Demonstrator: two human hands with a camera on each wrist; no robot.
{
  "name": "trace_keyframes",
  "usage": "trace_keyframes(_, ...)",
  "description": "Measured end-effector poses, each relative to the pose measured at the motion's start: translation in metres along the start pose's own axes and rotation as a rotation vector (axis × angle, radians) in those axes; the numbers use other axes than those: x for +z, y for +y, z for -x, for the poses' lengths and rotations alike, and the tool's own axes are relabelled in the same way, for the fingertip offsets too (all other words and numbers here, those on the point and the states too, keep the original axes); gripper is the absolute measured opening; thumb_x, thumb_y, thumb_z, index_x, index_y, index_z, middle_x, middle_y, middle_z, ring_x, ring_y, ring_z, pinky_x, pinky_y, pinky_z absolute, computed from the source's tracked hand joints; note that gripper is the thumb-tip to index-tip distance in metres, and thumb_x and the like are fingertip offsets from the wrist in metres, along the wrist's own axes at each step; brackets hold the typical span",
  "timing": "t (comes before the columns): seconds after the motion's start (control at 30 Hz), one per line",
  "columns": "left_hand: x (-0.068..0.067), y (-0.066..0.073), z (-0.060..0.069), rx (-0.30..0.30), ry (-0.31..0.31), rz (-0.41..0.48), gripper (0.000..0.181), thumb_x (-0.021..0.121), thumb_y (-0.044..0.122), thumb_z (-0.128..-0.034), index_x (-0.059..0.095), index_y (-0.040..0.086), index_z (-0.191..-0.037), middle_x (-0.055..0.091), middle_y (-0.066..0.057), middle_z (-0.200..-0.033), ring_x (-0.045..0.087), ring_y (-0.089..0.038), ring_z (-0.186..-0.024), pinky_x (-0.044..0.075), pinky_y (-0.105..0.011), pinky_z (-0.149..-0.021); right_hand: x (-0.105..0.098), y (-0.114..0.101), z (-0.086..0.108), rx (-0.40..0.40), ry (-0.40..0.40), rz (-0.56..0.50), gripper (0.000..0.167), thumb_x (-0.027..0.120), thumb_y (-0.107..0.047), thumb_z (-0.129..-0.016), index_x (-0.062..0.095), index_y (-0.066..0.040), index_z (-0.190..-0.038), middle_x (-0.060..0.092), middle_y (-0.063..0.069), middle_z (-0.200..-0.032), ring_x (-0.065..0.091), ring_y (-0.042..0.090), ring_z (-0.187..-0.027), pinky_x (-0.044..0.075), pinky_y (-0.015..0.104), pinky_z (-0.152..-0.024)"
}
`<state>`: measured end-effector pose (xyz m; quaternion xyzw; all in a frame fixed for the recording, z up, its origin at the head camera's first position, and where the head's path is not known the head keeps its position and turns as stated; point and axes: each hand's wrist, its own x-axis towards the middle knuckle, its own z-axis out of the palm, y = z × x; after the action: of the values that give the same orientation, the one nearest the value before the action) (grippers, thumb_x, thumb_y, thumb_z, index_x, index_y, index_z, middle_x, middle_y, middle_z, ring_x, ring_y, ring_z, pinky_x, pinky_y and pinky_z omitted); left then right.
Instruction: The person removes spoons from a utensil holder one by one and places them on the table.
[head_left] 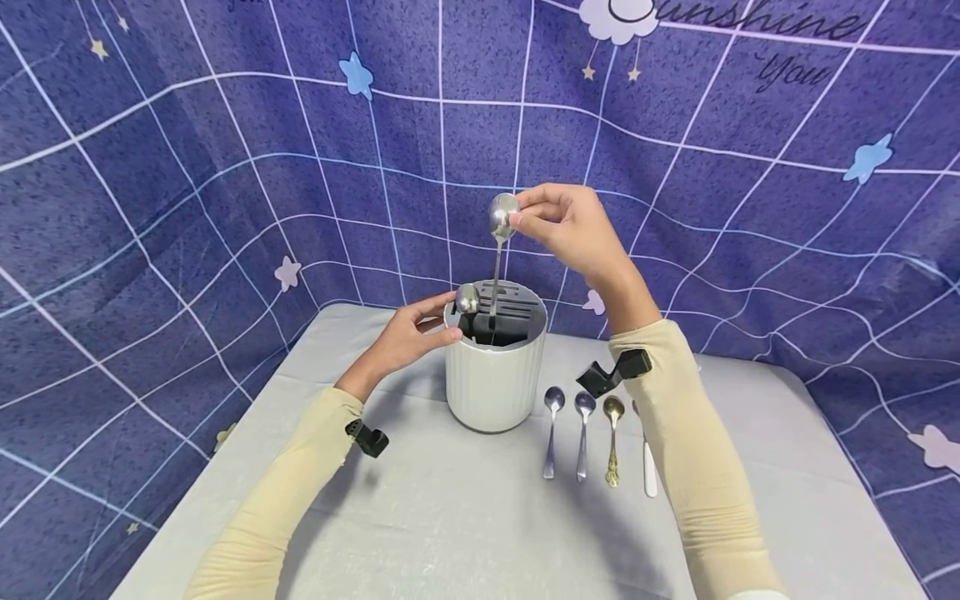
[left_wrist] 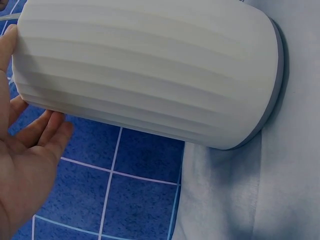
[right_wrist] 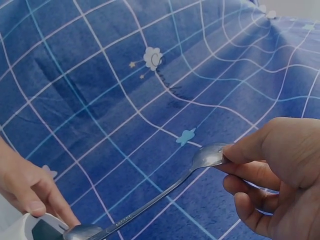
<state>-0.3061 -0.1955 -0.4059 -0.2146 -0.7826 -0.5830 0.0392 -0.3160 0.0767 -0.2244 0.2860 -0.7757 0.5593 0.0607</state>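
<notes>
My right hand (head_left: 573, 229) pinches a silver spoon (head_left: 504, 218) by its bowl, above a white ribbed utensil holder (head_left: 491, 387). The spoon's long handle points down into the holder's dark opening. In the right wrist view the thumb and a finger meet at the edge of the spoon bowl (right_wrist: 210, 155). My left hand (head_left: 408, 337) holds the holder at its upper left rim, thumb in front and fingers farther back. A second spoon (head_left: 467, 298) stands in the holder beside that hand, bowl up. The left wrist view shows fingertips against the holder's side (left_wrist: 150, 70).
Right of the holder, a row of spoons lies on the pale tablecloth (head_left: 450, 517): two silver ones (head_left: 553, 400) (head_left: 583, 406), a gold ornate one (head_left: 613, 408), and a white-handled utensil (head_left: 649, 471) partly behind the right sleeve. A blue gridded curtain (head_left: 480, 133) hangs behind.
</notes>
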Motion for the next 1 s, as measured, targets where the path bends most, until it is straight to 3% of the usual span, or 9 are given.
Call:
trace_keyframes(0.37,0.0,0.0,0.0,0.0,-0.004,-0.011,0.066,0.077,0.012,-0.0917,0.05,0.006,-0.151,0.048,-0.013,-0.155,0.053,-0.035,-0.133,0.04,-0.046,-0.12,-0.014,-0.009,0.008,-0.006,0.037,-0.026,0.018,0.073,-0.008,-0.093,0.073,0.001,-0.109,0.079,0.001,-0.089,0.07,0.014,-0.095,0.055,0.029,-0.09)
trace_keyframes(0.53,-0.001,0.0,-0.001,0.013,-0.002,-0.015,0.065,0.077,0.011,-0.0916,0.051,0.006,-0.151,0.05,-0.013,-0.153,0.056,-0.034,-0.129,0.039,-0.052,-0.12,-0.025,-0.01,0.014,-0.004,0.074,-0.036,0.018,0.072,-0.006,-0.093,0.073,0.002,-0.109,0.078,-0.002,-0.085,0.068,0.013,-0.09,0.053,0.027,-0.084)
trace_keyframes(0.83,-0.001,0.001,-0.001,0.006,0.0,-0.023,0.066,0.077,0.012,-0.0914,0.05,0.006,-0.151,0.049,-0.015,-0.154,0.053,-0.036,-0.133,0.039,-0.052,-0.12,-0.044,-0.003,0.027,0.015,0.14,-0.033,0.018,0.072,-0.006,-0.092,0.073,0.003,-0.108,0.077,-0.005,-0.081,0.066,0.005,-0.078,0.05,0.019,-0.066)
trace_keyframes(1.0,-0.001,0.002,0.0,-0.001,-0.002,-0.024,0.066,0.076,0.012,-0.0917,0.049,0.007,-0.152,0.049,-0.017,-0.153,0.051,-0.037,-0.135,0.037,-0.055,-0.12,-0.054,0.004,0.035,0.031,0.159,-0.008,0.017,0.072,-0.005,-0.093,0.072,0.004,-0.108,0.075,-0.008,-0.08,0.065,0.004,-0.075,0.052,0.019,-0.067)
